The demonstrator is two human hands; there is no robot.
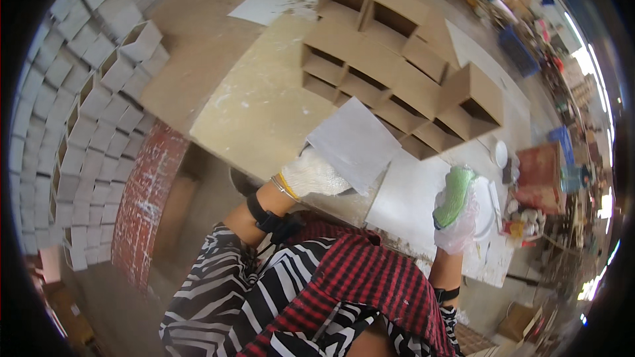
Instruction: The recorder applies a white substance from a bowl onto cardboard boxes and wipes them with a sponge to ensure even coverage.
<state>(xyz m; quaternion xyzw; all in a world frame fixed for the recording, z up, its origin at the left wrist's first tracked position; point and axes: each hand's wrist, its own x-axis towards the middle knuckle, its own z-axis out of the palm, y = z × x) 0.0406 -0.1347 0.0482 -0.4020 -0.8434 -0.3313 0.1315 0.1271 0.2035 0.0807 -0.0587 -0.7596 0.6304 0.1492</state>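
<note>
My left hand (313,173), in a white knit glove, grips a pale grey-white square sheet (355,139) by its lower left edge. The sheet is raised and tilted over the table edge, and part of my fingers is hidden at it. My right hand (456,215) is covered in clear plastic, with a green knitted or mesh material around its finger end. It hovers over the white board (410,192) on the right side of the table. Whether its fingers close on anything is hidden.
Brown open cardboard boxes (390,73) are stacked on the table (258,86) beyond the sheet. Many white boxes (86,119) form a wall at left, beside a red, paint-marked board (149,205). A white bowl (499,153) and a red container (541,175) are at right.
</note>
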